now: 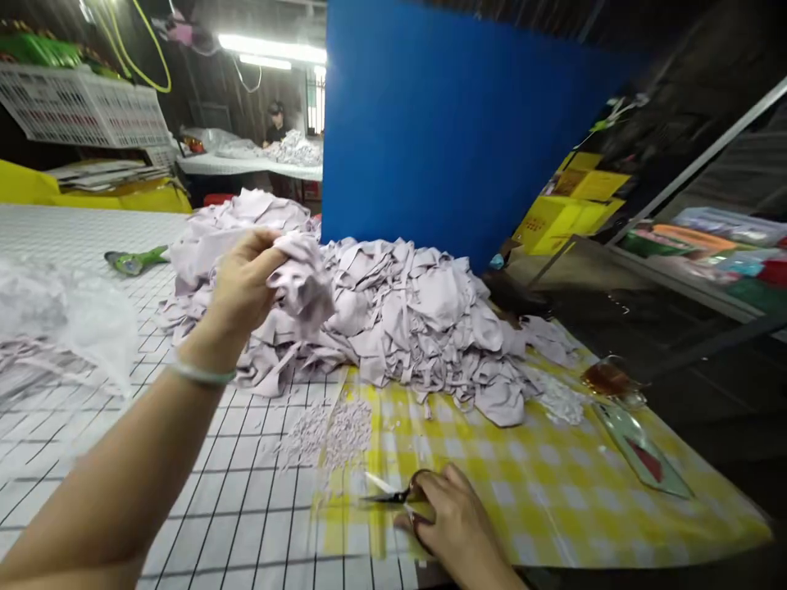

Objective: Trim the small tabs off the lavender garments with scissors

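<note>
My left hand (249,274) is closed around a crumpled pale lilac cloth piece (304,283), raised in front of the heap. In my right hand (458,520) is a pair of scissors (393,496), its blades apart and pointing left, low over the yellow checked cover (529,483). Two of my right-hand fingers pass through or lie along the dark handle loops. Small fabric clippings (338,430) lie scattered just beyond the blades. Behind them spreads a big heap of lilac cloth pieces (424,303), some with thin straps or strips.
A clear plastic bag (74,319) lies on the white grid tablecloth (246,483) at left, near a green object (138,260). A phone (643,449) and a glass-like amber item (608,377) sit at right. A blue panel (443,131) stands behind. Another person (276,124) is far back.
</note>
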A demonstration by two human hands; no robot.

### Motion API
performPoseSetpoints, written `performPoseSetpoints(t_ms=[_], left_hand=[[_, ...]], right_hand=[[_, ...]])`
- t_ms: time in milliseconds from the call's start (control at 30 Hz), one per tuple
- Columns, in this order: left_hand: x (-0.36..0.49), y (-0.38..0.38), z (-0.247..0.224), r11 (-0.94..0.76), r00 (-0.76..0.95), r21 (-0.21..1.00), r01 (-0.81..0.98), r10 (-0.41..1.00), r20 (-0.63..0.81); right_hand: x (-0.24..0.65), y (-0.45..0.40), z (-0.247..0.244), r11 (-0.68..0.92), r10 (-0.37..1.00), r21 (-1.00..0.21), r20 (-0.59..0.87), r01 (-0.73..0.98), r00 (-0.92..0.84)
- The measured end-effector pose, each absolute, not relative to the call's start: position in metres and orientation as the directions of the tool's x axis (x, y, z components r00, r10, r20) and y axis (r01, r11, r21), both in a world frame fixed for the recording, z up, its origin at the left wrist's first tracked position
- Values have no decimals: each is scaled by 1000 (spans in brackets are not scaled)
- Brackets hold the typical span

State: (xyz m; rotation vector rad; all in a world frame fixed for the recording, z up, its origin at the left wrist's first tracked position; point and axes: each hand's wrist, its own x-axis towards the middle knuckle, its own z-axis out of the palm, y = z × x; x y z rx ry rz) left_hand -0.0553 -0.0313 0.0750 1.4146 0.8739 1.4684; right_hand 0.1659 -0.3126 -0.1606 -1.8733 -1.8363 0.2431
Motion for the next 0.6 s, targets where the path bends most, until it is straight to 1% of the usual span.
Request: performPoseSetpoints(t_ms=[67, 100, 133, 167, 200, 233, 267, 300, 333, 367, 400, 467, 533, 600], left_hand=[[-18, -10, 68, -414, -37, 905, -94, 910, 413], [-4, -14, 56, -432, -76, 901, -35, 900, 429], [7, -28, 37, -431, -60, 902, 30, 900, 432], [15, -51, 13, -407, 30, 912, 59, 914, 406], [20, -79, -13, -365, 164, 930, 55, 922, 352], [24, -109, -40, -302, 355, 953, 30, 895, 272], [27, -139, -64, -220, 520, 975, 25, 836, 175], [29, -164, -84, -138, 668, 989, 55, 741, 66], [31, -184, -97, -99, 742, 990, 97, 670, -6], [34, -197, -106, -98, 768, 987, 126, 640, -35], [37, -203, -109, -128, 781, 982, 143, 624, -32], [45, -204, -109, -238, 780, 963, 126, 624, 52], [51, -202, -110, -319, 799, 944, 83, 588, 128], [57, -204, -120, -319, 831, 946, 61, 542, 129]], right_hand=[[169, -309, -171, -37, 962, -556, 205, 830, 180], [170, -306, -174, -82, 947, -621, 196, 780, 256], [171, -302, -176, -127, 923, -697, 177, 706, 341], [171, -297, -175, -167, 892, -777, 142, 607, 429], [171, -291, -172, -189, 859, -852, 97, 488, 502], [170, -285, -167, -191, 837, -911, 43, 364, 546], [170, -279, -161, -179, 832, -951, -9, 253, 555], [169, -273, -155, -161, 839, -973, -45, 168, 543], [168, -268, -149, -139, 852, -984, -61, 112, 520], [168, -264, -145, -119, 869, -990, -65, 81, 491], [168, -262, -143, -109, 882, -992, -64, 69, 466], [170, -268, -148, -113, 894, -990, -63, 87, 443], [176, -283, -164, -135, 905, -981, -63, 142, 421], [186, -295, -185, -144, 922, -957, -37, 252, 385]])
